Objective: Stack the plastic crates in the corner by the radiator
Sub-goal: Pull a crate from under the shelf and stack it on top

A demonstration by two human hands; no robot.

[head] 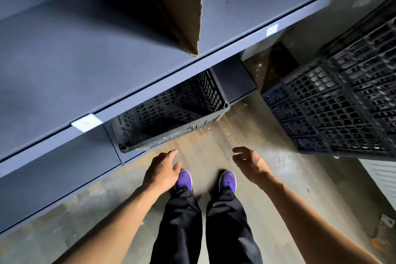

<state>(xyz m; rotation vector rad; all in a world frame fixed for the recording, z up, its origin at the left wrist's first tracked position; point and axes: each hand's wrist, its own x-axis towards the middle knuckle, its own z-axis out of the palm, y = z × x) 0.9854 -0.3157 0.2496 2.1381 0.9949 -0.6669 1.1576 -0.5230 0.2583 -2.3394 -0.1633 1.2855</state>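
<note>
One plastic crate (171,111) sits at the centre of the frame, tucked under the blue-grey shelf (85,60) with only its near long rim projecting toward the person. More dark lattice crates (342,103) occupy the right of the frame, next to the white radiator (381,176) at the lower right edge. Their number cannot be determined.

Grip state: the left grip (160,169) and the right grip (248,165) hover below the crate's near rim, apart from it. Both have spread, relaxed fingers and hold nothing.

Handling assessment:
1. Weight: the crate appears empty and its walls are perforated, so expect a light load.
2. Stiffness: the moulded lattice should be rigid. The walls may flex slightly under a one-sided lift.
3. Surface: the hard plastic looks scuffed along the rim, so slip risk is probably low. The lattice edges may dig into the fingers.
4. Fragility: low.

Recommended hold: take the near rim with both grips, one toward each visible corner socket. Draw the crate outward over the floor (214,135) until it is clear of the shelf edge. Then shift to the two short ends for a balanced lift. A cardboard piece (180,2) leans on the shelf at the top of the frame, so avoid striking the shelf.
</note>
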